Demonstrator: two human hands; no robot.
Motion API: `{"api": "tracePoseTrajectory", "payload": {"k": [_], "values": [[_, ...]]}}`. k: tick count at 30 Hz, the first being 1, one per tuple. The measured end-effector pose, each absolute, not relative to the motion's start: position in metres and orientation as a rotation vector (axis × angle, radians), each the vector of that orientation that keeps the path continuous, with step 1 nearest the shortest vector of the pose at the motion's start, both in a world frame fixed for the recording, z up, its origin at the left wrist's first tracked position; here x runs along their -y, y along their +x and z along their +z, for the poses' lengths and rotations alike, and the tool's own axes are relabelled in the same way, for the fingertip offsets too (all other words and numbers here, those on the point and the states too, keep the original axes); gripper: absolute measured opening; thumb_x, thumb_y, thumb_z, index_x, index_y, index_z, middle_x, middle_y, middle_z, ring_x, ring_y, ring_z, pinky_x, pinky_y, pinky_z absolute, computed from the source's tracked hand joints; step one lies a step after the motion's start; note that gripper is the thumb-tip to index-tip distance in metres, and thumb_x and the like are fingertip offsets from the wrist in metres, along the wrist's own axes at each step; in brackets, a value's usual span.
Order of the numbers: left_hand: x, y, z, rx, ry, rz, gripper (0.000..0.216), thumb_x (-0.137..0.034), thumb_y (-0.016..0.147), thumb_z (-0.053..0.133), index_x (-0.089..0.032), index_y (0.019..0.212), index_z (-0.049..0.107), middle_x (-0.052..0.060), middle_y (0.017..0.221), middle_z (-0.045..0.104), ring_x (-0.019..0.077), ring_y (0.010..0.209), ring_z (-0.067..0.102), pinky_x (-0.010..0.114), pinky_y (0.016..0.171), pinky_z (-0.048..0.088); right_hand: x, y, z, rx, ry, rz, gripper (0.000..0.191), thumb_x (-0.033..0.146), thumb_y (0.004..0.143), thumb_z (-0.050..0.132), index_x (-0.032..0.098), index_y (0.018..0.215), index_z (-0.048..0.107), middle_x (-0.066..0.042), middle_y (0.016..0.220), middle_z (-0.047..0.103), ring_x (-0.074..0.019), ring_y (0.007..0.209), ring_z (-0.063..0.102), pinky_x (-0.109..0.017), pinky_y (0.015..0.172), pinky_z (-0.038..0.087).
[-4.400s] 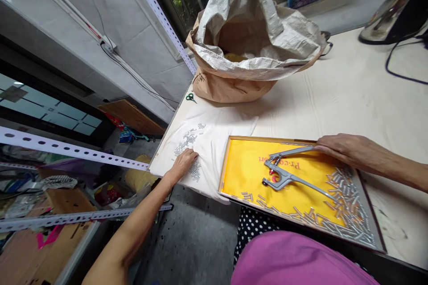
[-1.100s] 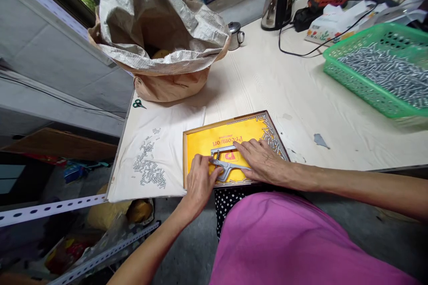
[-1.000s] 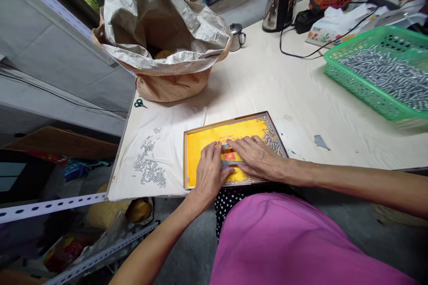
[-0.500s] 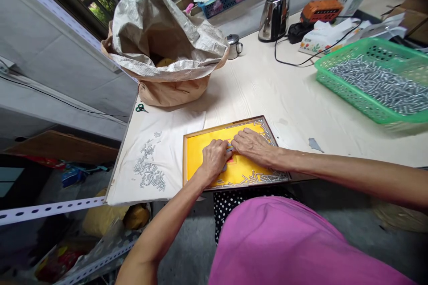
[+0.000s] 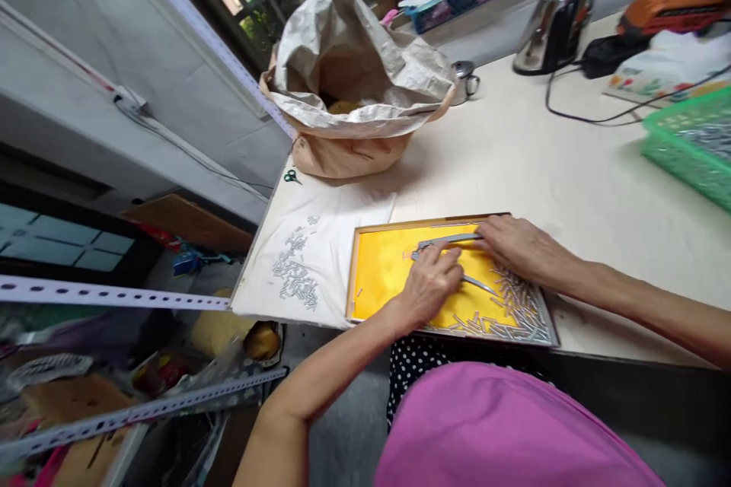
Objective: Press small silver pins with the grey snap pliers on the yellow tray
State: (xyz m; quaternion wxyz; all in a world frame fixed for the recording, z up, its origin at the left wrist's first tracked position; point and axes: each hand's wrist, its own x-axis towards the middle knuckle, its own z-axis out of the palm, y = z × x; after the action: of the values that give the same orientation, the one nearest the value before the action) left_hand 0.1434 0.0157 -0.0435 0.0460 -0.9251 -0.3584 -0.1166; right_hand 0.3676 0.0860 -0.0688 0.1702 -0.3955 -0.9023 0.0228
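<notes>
A shallow tray [image 5: 377, 274] with a yellow base lies at the table's front edge. In it is a metal hand tool like a pair of pliers [image 5: 451, 239], its two long handles spread apart to the right. My left hand [image 5: 431, 285] is closed over the tool close to its head, fingers bent across it. At the end of the upper handle, my right hand [image 5: 517, 247] grips with curled fingers. Small metal pins [image 5: 522, 308] are heaped in the tray's right and lower right part. Whether a pin sits in the tool's head is hidden.
More metal pins [image 5: 294, 270] lie scattered on a white cloth [image 5: 331, 243] at the left. Behind stand a large open sack [image 5: 354, 148], scissors [image 5: 292, 176], a lidded metal cup [image 5: 464, 82] and a kettle [image 5: 560, 23]. A green basket [image 5: 685, 156] of pins is at right.
My hands were close together over the tool, which was mostly covered. My right hand has moved right, and the spread handles now show. The camera view has swung left.
</notes>
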Motion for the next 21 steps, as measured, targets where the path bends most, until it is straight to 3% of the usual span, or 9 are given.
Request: {"api": "tracePoseTrajectory", "payload": {"k": [4,7,11,14,17,21], "values": [[-0.012,0.155,-0.030,0.994,-2.847,-0.275,0.023,-0.024,0.100,0.049,-0.014,0.092,0.069,0.010,0.111,0.069,0.0250,0.122,0.057,0.039,0.102,0.050,-0.113,0.378,-0.064,2.573,-1.005,0.039,0.052,0.053,0.104,0.019,0.021,0.089,0.057,-0.007,0.080,0.060,-0.0210,0.075,0.053,-0.035,0.068,0.032],[-0.010,0.144,-0.015,1.064,-2.842,-0.323,0.026,-0.036,0.099,0.053,-0.016,0.099,0.069,0.010,0.117,0.068,0.0260,0.124,0.055,0.042,0.104,0.048,-0.122,0.385,-0.058,2.583,-0.938,0.150,0.049,0.055,0.103,0.021,0.023,0.083,0.053,-0.006,0.078,0.058,-0.0205,0.074,0.052,-0.036,0.071,0.035],[-0.013,0.068,0.001,1.809,-2.415,-0.429,0.026,-0.034,0.100,0.049,-0.020,0.105,0.070,0.009,0.110,0.069,0.0220,0.109,0.059,0.038,0.098,0.049,-0.117,0.403,-0.063,2.541,-0.946,0.330,0.043,0.058,0.100,0.031,0.027,0.078,0.050,-0.009,0.075,0.058,-0.0228,0.072,0.051,-0.041,0.074,0.039],[-0.019,-0.015,0.005,2.377,-1.817,-0.250,0.026,-0.031,0.099,0.049,-0.017,0.100,0.071,0.013,0.107,0.069,0.0267,0.108,0.057,0.039,0.091,0.050,-0.107,0.417,-0.077,2.486,-0.993,0.460,0.037,0.058,0.097,0.038,0.029,0.082,0.056,-0.011,0.079,0.060,-0.0248,0.074,0.054,-0.044,0.074,0.042],[-0.023,-0.080,0.002,2.625,-1.479,0.071,0.030,-0.034,0.097,0.048,-0.015,0.103,0.071,0.016,0.116,0.065,0.0317,0.117,0.052,0.040,0.088,0.049,-0.097,0.422,-0.091,2.411,-1.038,0.542,0.036,0.059,0.095,0.040,0.030,0.084,0.059,-0.011,0.081,0.063,-0.0261,0.074,0.058,-0.046,0.074,0.045],[-0.026,-0.112,-0.007,2.692,-1.473,0.257,0.029,-0.034,0.093,0.052,-0.015,0.098,0.073,0.016,0.116,0.066,0.0318,0.118,0.052,0.038,0.088,0.048,-0.092,0.417,-0.096,2.413,-1.079,0.542,0.036,0.058,0.095,0.041,0.029,0.084,0.059,-0.011,0.083,0.064,-0.0250,0.076,0.060,-0.044,0.076,0.046]]}}
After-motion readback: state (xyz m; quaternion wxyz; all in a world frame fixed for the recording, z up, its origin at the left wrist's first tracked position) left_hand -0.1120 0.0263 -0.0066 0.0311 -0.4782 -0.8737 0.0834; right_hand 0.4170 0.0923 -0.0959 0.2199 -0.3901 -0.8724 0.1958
